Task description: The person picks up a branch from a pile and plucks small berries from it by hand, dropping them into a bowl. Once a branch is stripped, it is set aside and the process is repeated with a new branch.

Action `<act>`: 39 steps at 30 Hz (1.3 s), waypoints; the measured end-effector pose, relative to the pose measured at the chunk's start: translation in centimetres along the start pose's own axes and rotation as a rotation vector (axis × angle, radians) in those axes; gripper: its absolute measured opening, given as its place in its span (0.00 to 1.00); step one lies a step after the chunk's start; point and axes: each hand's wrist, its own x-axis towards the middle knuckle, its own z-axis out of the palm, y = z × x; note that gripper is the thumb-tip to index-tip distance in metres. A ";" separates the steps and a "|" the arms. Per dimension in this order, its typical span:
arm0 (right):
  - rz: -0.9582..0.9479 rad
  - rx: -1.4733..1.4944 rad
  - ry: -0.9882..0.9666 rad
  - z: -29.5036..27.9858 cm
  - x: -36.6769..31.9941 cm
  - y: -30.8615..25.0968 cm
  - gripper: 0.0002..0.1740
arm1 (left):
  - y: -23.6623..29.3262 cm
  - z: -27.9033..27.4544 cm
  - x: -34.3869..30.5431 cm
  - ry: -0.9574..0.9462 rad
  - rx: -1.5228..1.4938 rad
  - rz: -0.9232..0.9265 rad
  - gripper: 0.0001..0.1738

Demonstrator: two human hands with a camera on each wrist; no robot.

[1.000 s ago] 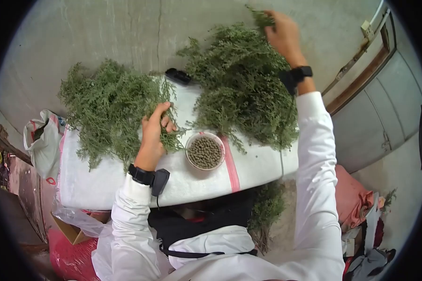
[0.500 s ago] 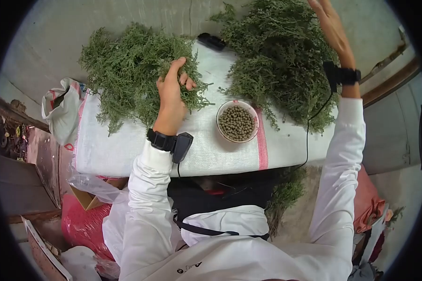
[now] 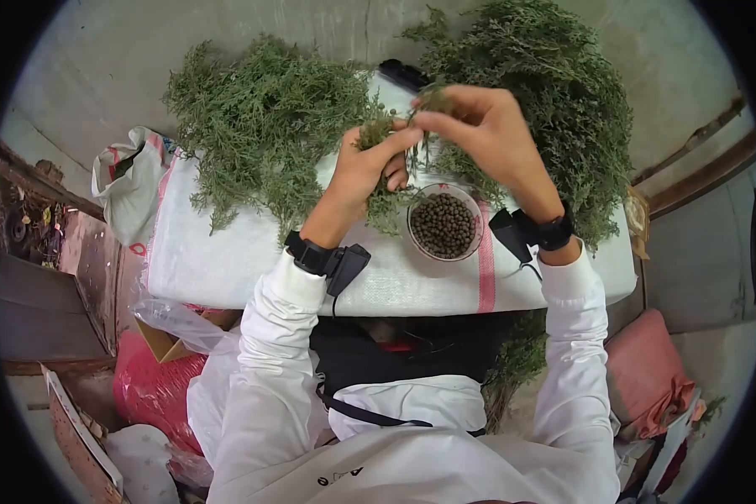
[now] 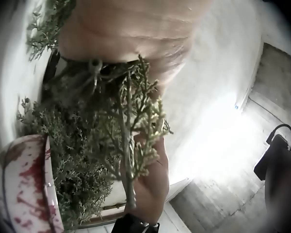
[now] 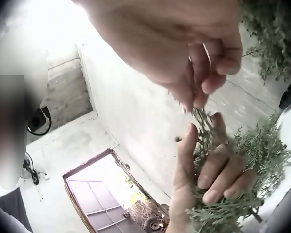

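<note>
1. Above the desk (image 3: pixel 252 269), just over a bowl of small round brown pellets (image 3: pixel 443 225), both hands meet on one bunch of conifer sprigs (image 3: pixel 376 133).
2. The left hand (image 3: pixel 359 175) has its fingers (image 5: pixel 218 170) curled round the lower part of the bunch, with the thumb lying alongside. This is a closed grasp on the sprigs.
3. The right hand (image 3: pixel 487 134) pinches the upper tip of a single sprig between thumb and fingertips (image 5: pixel 211 82). It holds nothing else.
4. The bunch is held in the air, clear of the desk. It sits between the left heap of greenery (image 3: pixel 260 126) and the right heap of greenery (image 3: pixel 554 101), near the bowl.
5. Handling, by judgement:
   - The bunch looks light, soft and springy.
   - The fine scale-leaved tips are likely to bend, shed or snap under a hard pull.
   - The thin woody stems (image 4: pixel 128 170) give the only firm purchase.
6. Recommended hold:
   - Grip low on the gathered stems.
   - Pinch individual tips lightly, close to where they fork.
7. A black object (image 3: pixel 403 74) lies at the far edge of the desk, between the heaps.
</note>
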 end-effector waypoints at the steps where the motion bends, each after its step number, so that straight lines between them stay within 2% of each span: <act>1: 0.003 0.158 0.089 -0.3 -0.2 0.1 0.20 | 0.0 -0.2 0.1 0.002 0.002 -0.003 0.14; 3: 0.000 0.463 0.260 -1.0 -0.2 -0.1 0.16 | -0.1 -0.5 0.6 0.137 -0.040 -0.025 0.17; 4: -0.002 0.459 0.254 -0.8 -0.3 -0.3 0.16 | -0.2 -0.7 0.7 0.204 -0.063 -0.038 0.18; 5: -0.100 0.446 0.378 -0.5 -0.7 -0.7 0.14 | -0.3 -0.9 0.9 0.205 -0.067 -0.033 0.18; 7: -0.301 0.418 0.625 0.3 -1.7 -1.9 0.13 | -0.6 -1.7 1.1 0.077 -0.330 -0.159 0.22; 8: -0.307 0.419 0.616 0.6 -2.2 -2.0 0.13 | -0.4 -1.8 1.0 0.015 -0.463 -0.220 0.23; 9: -0.477 0.138 0.559 1.2 -2.8 -1.9 0.16 | -0.3 -1.7 0.8 0.021 -0.465 -0.214 0.23; 10: -0.638 -0.143 0.496 1.8 -3.3 -1.7 0.20 | -0.3 -1.5 0.4 -0.057 -0.480 -0.166 0.25; 12: -0.666 -0.208 0.486 2.8 -4.0 -1.4 0.21 | 0.3 -0.9 -0.3 -0.217 -0.502 -0.072 0.29; 14: -0.707 -0.352 0.469 3.6 -4.6 -1.1 0.24 | 0.9 -0.9 -0.4 -0.174 -0.420 -0.055 0.28; 16: -0.690 -0.357 0.461 3.9 -5.0 -0.9 0.25 | 1.0 -0.7 -0.4 -0.104 -0.263 -0.026 0.28; 23: -0.567 -0.297 0.418 4.5 -5.8 -0.3 0.26 | 0.8 -0.7 -0.2 -0.131 -0.162 -0.060 0.24; 26: -0.545 -0.159 0.299 4.0 -5.9 -1.2 0.22 | 0.9 -1.0 0.0 -0.138 -0.145 -0.080 0.23; 27: -0.544 -0.155 0.299 3.7 -6.0 -1.2 0.22 | 0.9 -1.1 0.0 -0.141 -0.136 -0.089 0.23; 29: -0.445 0.087 0.343 2.4 -6.3 -0.5 0.19 | 0.9 -1.3 0.3 -0.140 -0.126 -0.095 0.22; 31: -0.388 0.209 0.358 1.6 -6.6 0.2 0.17 | 0.8 -1.2 0.5 -0.087 -0.092 -0.024 0.20; 34: 0.209 -0.017 -0.117 0.8 -6.7 1.2 0.13 | 0.9 -1.1 0.2 -0.053 -0.063 0.003 0.18; 35: 0.213 -0.015 -0.113 1.1 -7.0 1.4 0.13 | 1.1 -1.1 0.2 -0.050 -0.048 -0.002 0.16; 38: -0.203 -0.250 -0.224 2.7 -7.3 2.2 0.12 | 1.1 -1.5 0.4 -0.044 -0.015 -0.007 0.14; 39: -0.207 -0.247 -0.228 2.8 -7.3 2.5 0.12 | 0.8 -1.7 0.4 -0.041 -0.006 -0.014 0.13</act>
